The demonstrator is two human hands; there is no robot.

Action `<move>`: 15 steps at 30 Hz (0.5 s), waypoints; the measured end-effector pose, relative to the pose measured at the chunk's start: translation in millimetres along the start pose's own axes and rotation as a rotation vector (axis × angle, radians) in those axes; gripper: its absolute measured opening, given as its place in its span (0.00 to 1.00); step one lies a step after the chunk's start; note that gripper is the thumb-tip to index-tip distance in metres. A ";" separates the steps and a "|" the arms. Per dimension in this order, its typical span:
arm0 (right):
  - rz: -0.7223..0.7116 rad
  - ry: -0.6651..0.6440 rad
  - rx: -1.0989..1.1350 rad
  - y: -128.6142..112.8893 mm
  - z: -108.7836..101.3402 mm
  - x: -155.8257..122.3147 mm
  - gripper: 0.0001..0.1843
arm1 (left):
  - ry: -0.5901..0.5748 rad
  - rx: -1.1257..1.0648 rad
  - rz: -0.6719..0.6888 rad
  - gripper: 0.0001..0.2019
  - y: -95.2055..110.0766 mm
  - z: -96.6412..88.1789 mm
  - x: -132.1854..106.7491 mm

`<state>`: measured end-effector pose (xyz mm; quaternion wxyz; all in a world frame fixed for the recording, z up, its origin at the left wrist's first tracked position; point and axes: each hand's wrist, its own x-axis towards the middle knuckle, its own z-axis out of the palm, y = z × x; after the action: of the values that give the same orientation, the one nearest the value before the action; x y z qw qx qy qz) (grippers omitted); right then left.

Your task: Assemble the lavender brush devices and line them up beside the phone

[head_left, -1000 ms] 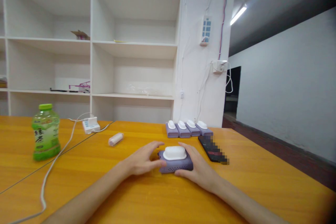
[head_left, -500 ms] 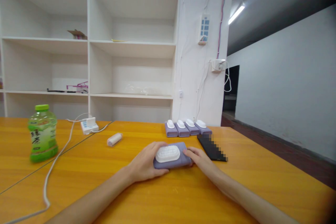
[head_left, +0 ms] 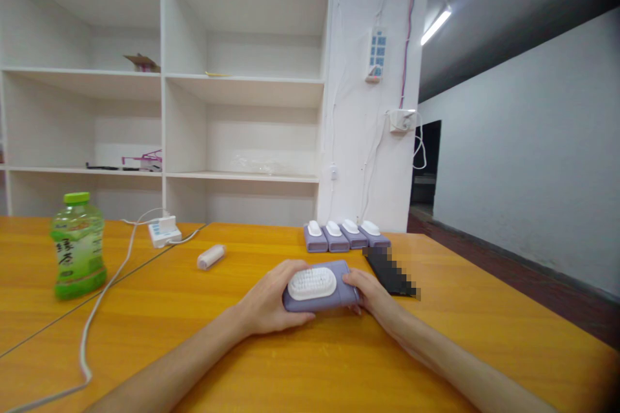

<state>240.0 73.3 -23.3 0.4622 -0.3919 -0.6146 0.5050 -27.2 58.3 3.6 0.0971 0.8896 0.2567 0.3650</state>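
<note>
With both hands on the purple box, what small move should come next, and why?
Probably a gentle pull by the right hand on the right end of the box, while the left hand steadies it. The left hand grips the left end; the right thumb lies on top near the right end, so the box seems braced for that.

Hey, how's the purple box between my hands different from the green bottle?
The purple box is held by the left hand and right hand; the green bottle stands untouched on the table. The box is low and blocky; the bottle is taller and waisted. The box carries a white oval; the bottle has a green cap.
</note>
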 end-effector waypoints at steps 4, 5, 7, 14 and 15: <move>0.016 -0.003 0.070 -0.2 4.0 -0.4 0.18 | -0.003 0.007 -0.013 0.39 -2.2 0.7 -0.9; 0.029 -0.013 0.078 -2.0 4.0 -0.8 0.18 | -0.006 0.010 -0.024 0.39 -3.0 1.1 -0.9; 0.065 -0.039 0.086 -7.6 3.2 -2.4 0.16 | -0.010 0.013 -0.046 0.39 -4.2 1.4 -0.4; 0.118 -0.130 0.056 -24.5 -1.8 -11.2 0.16 | -0.024 -0.054 -0.092 0.41 0.0 -2.5 2.5; 0.118 -0.132 0.044 -25.1 -2.3 -12.0 0.16 | -0.028 -0.060 -0.093 0.41 1.1 -3.0 2.5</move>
<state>245.0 57.9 -0.5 0.3988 -0.3831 -0.6084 0.5693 -27.4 58.6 7.7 0.1443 0.8785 0.2853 0.3551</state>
